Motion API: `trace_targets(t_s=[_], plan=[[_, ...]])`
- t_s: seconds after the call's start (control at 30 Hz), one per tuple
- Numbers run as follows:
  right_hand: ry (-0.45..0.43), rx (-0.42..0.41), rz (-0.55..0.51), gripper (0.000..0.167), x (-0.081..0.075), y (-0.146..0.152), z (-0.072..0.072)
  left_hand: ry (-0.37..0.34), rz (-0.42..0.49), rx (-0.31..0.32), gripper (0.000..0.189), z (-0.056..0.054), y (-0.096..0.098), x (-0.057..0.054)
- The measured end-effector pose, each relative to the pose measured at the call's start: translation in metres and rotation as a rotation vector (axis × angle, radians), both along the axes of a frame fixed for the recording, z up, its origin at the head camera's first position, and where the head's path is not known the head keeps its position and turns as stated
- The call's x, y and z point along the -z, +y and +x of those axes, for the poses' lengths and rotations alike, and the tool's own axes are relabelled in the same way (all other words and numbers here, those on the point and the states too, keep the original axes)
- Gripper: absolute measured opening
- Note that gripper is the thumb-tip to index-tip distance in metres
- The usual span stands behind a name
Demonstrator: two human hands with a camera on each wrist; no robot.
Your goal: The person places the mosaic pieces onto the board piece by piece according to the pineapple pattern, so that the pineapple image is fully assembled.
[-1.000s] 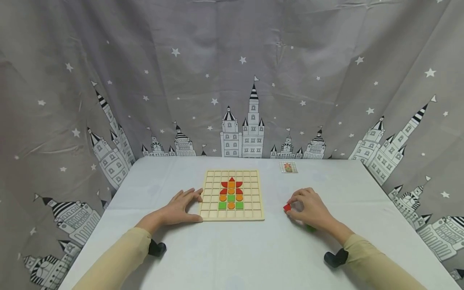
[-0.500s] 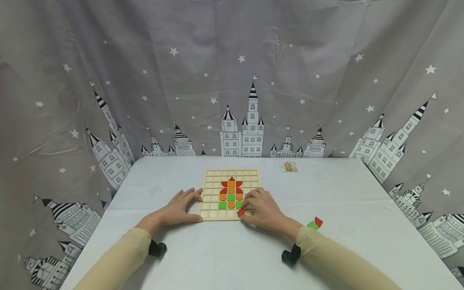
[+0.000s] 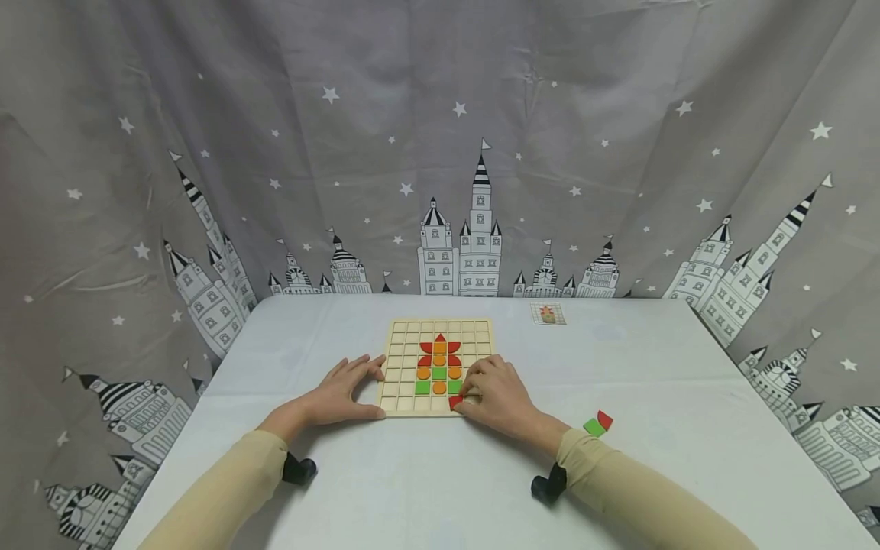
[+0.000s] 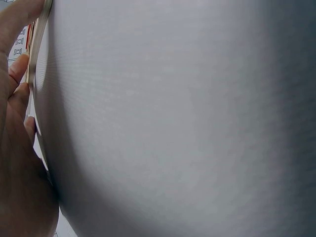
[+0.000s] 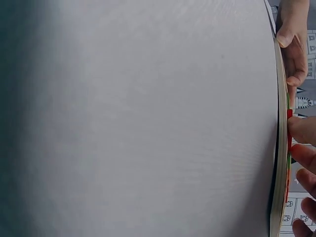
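Observation:
On the white table lies a square wooden grid board [image 3: 406,336]. Red, orange and green tiles form a figure in its middle. My right hand [image 3: 500,399] pinches a red tile [image 3: 455,402] between thumb and fingers at a front-row cell, just below a green square tile [image 3: 454,388]. The same red tile [image 5: 290,114] shows at the board's edge in the right wrist view; its full outline is hidden by fingers. My left hand [image 3: 337,393] rests against the board's left side with spread fingers, the thumb at the front left corner.
To the right lie two loose tiles, one green [image 3: 593,427] and one red with a rounded side [image 3: 604,421]. A small picture card [image 3: 548,314] with a gridded figure is behind the board's right side. A grey curtain [image 3: 440,92] printed with castles hangs behind the table.
My right hand has carried the red tile from the right of the table leftward onto the board, uncovering the two loose tiles. The left hand has stayed in place.

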State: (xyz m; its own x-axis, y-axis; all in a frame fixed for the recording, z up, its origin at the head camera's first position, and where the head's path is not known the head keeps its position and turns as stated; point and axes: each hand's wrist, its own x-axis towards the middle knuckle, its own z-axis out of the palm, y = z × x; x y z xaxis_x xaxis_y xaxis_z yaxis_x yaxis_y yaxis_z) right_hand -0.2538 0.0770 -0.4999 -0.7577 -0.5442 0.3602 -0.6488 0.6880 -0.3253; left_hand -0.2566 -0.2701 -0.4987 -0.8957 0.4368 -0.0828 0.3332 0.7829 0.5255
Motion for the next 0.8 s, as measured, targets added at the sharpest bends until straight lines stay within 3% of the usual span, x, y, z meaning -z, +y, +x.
trace_targets(t_s=[0.3,0.47,0.63,0.8], plan=[[0.005,0.014,-0.011,0.019,0.001,-0.003,-0.001,0.005,0.013,0.005,0.061,-0.001,0.000,0.002],[-0.020,0.045,-0.006,0.019,-0.012,0.008,-0.003,0.006,0.013,0.004,0.061,-0.002,0.000,0.003],[-0.057,0.106,-0.037,0.019,-0.031,0.047,-0.007,0.013,0.015,0.006,0.061,-0.002,0.000,0.003],[-0.148,0.149,-0.026,0.022,-0.036,0.108,-0.006,0.017,0.009,0.008,0.061,-0.002,0.000,0.004]])
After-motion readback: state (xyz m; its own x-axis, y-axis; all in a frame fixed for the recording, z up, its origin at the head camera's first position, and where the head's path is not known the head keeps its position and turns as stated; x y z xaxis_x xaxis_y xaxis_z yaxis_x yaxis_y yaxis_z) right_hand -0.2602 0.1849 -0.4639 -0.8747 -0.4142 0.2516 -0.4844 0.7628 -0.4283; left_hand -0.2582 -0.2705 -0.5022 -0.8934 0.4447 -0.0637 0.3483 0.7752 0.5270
